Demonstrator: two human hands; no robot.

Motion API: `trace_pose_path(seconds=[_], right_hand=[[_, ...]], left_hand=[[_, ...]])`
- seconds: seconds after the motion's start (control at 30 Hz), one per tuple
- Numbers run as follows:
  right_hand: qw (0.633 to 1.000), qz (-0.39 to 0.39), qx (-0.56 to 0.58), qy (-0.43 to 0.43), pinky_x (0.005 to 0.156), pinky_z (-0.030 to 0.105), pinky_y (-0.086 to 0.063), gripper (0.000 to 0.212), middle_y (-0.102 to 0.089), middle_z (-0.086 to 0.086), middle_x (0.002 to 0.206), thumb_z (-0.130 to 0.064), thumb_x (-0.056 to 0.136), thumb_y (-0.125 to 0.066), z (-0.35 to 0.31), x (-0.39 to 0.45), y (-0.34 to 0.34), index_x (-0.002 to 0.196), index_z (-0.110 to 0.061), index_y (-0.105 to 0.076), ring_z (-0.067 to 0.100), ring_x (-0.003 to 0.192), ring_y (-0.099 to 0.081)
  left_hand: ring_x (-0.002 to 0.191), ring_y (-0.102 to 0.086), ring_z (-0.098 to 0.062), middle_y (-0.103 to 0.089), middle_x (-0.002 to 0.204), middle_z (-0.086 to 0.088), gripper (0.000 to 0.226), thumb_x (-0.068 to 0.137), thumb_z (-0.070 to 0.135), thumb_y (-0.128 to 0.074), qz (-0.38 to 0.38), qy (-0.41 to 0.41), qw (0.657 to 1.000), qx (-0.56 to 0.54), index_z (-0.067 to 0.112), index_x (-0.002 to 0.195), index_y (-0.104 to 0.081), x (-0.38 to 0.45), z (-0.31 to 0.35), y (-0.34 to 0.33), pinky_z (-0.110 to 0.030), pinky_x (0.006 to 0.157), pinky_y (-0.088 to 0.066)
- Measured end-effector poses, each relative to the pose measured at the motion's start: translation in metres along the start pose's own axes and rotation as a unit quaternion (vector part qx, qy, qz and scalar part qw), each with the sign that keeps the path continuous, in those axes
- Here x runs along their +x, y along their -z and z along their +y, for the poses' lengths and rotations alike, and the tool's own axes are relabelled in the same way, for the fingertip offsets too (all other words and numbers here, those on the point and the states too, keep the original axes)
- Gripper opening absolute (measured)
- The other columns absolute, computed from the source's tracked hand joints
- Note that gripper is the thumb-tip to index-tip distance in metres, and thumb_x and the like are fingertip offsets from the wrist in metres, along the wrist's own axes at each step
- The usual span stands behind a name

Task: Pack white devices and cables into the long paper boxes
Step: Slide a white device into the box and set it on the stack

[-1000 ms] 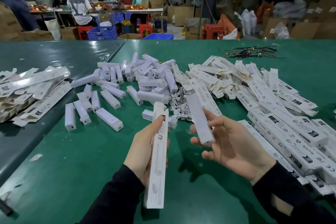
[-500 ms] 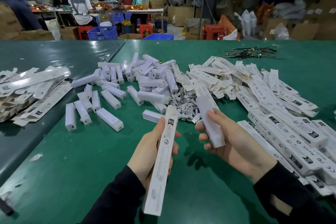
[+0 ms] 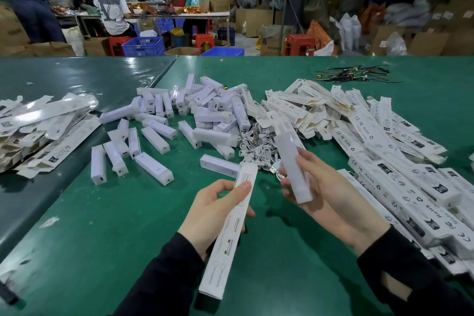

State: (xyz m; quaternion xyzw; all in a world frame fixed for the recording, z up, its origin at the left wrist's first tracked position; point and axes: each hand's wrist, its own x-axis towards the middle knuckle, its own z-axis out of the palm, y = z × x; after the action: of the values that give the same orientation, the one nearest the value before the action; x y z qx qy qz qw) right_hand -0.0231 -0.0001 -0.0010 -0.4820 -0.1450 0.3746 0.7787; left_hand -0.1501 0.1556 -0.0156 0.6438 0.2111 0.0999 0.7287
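Green work table (image 3: 107,226), warehouse floor behind: seated workers at a far bench at 11 o'clock, blue crates (image 3: 143,46), red stools (image 3: 300,43), stacked cartons at 1 o'clock.

Long paper box (image 3: 228,233): white, printed, held lengthwise over the table's near centre, far end pointing to 12 o'clock. Gripped by left hand (image 3: 213,213), thumb across the top face, fingers curled beneath.

White device (image 3: 292,167): plain bar, held just to the right of the box's far end, apart from it, tilted toward 11 o'clock. Grasped by right hand (image 3: 331,200), fingers wrapped round its lower half.

Loose white devices (image 3: 195,113): heaped and scattered from 10 to 12 o'clock.

White cables (image 3: 256,146): coiled bundle at 12 o'clock, just beyond both hands.

Paper boxes (image 3: 400,169): large pile from 1 to 4 o'clock, printed faces up.

Flat box blanks (image 3: 43,123): second pile at 9 o'clock.

Dark wire ties (image 3: 354,74): small tangle at 1 o'clock, well apart from the piles.

Black sleeves on both forearms.
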Motion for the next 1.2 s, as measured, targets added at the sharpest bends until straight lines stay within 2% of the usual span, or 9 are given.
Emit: trace_pose_path(seconds=[0.13,0.33,0.47,0.6,0.7,0.9,1.03,1.1,1.2], right_hand=[[1.0,-0.004,0.003,0.003,0.067,0.035,-0.06,0.057,-0.073,0.018,0.104,-0.011,0.071,-0.072,0.002,0.0,-0.003,0.124,-0.025,-0.055,0.032,0.088,-0.073],[0.999,-0.004,-0.039,0.015,0.07,0.047,-0.061,0.085,-0.076,0.007,0.079,-0.003,0.057,-0.079,0.002,-0.001,-0.008,0.129,-0.037,-0.048,0.035,0.093,-0.072],[0.995,0.019,-0.098,0.024,0.058,0.035,-0.06,0.079,-0.073,0.0,0.072,-0.023,0.05,-0.084,0.003,-0.003,-0.013,0.122,-0.031,-0.052,0.03,0.075,-0.074],[0.992,0.049,-0.107,0.033,0.05,0.029,-0.053,0.062,-0.067,-0.008,0.066,-0.032,0.059,-0.08,0.005,-0.002,-0.011,0.115,-0.023,-0.055,0.028,0.065,-0.072],[0.993,0.048,-0.104,0.028,0.047,0.027,-0.053,0.058,-0.07,-0.001,0.073,-0.033,0.066,-0.075,0.005,-0.002,-0.008,0.118,-0.021,-0.054,0.03,0.071,-0.074],[0.996,0.044,-0.076,0.028,0.077,0.043,-0.06,0.064,-0.074,0.016,0.104,-0.018,0.069,-0.072,0.005,-0.001,-0.004,0.126,-0.006,-0.046,0.03,0.094,-0.073],[0.992,0.079,-0.091,0.046,0.077,0.043,-0.061,0.058,-0.074,0.017,0.097,-0.018,0.066,-0.076,0.002,0.001,-0.001,0.121,-0.01,-0.058,0.027,0.085,-0.073],[0.99,0.088,-0.093,0.051,0.073,0.038,-0.062,0.057,-0.074,0.016,0.094,-0.019,0.065,-0.078,0.002,0.002,0.002,0.12,-0.011,-0.061,0.025,0.078,-0.072],[0.987,0.101,-0.104,0.062,0.07,0.036,-0.059,0.063,-0.075,0.014,0.096,-0.024,0.062,-0.08,0.002,0.002,0.003,0.121,-0.017,-0.06,0.023,0.079,-0.071]], left_hand=[[0.042,-0.051,-0.02,-0.069,0.067,-0.014,0.044,0.069,0.046,-0.068,-0.002,-0.003,1.0,-0.005,0.008,0.089,-0.06,0.001,0.0,-0.001,-0.024,0.042,-0.042],[0.04,-0.053,-0.019,-0.069,0.069,-0.013,0.038,0.097,0.035,-0.049,-0.04,0.033,0.998,-0.042,-0.001,0.103,-0.059,-0.002,0.002,-0.004,-0.024,0.04,-0.044],[0.038,-0.041,-0.018,-0.059,0.073,-0.01,0.061,0.083,0.05,-0.059,-0.051,0.079,0.984,-0.15,0.002,0.12,-0.053,-0.004,0.003,-0.004,-0.022,0.037,-0.039],[0.039,-0.047,-0.02,-0.05,0.076,-0.011,0.07,0.057,0.048,-0.078,-0.025,0.073,0.984,-0.162,0.007,0.107,-0.052,-0.004,0.006,-0.004,-0.025,0.039,-0.045],[0.05,-0.057,-0.022,-0.056,0.07,-0.013,0.057,0.067,0.042,-0.072,-0.027,0.059,0.987,-0.149,0.0,0.104,-0.059,-0.001,0.006,-0.001,-0.03,0.046,-0.052],[0.049,-0.058,-0.023,-0.066,0.075,-0.016,0.043,0.101,0.036,-0.037,-0.076,0.149,0.961,-0.222,0.002,0.114,-0.06,0.001,0.004,0.0,-0.029,0.042,-0.052],[0.033,-0.04,-0.011,-0.052,0.062,-0.006,0.055,0.09,0.057,-0.043,-0.111,0.165,0.95,-0.241,0.01,0.115,-0.056,0.003,0.005,0.003,-0.015,0.031,-0.039],[0.03,-0.036,-0.008,-0.046,0.056,-0.002,0.055,0.075,0.049,-0.06,-0.112,0.155,0.955,-0.227,0.01,0.114,-0.055,0.003,0.007,0.002,-0.014,0.03,-0.036],[0.034,-0.044,-0.012,-0.045,0.05,-0.001,0.051,0.071,0.031,-0.061,-0.107,0.155,0.962,-0.198,0.008,0.116,-0.058,0.004,0.006,0.001,-0.016,0.032,-0.04]])
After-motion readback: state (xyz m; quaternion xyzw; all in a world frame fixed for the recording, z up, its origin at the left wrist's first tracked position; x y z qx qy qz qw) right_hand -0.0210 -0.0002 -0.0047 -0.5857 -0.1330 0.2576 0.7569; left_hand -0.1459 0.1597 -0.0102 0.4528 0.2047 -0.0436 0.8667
